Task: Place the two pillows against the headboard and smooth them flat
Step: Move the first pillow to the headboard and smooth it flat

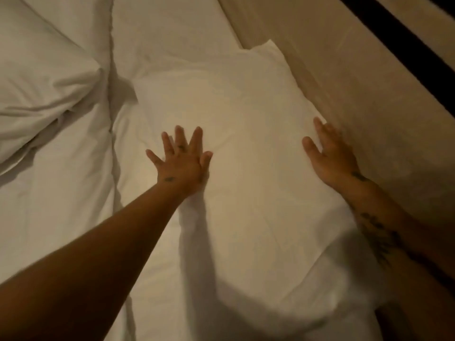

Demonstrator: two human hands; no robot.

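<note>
Under both hands' fingers (181,140) | pillow (246,148) | against headboard (344,94)

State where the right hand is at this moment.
In the head view the right hand lies open at centre right, on the far edge of the pillow, beside the headboard.

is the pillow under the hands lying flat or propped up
Lying flat. The pillow lies on the sheet alongside the headboard, both hands pressing open-palmed.

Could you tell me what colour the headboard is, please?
Beige headboard, seen in the head view.
</note>
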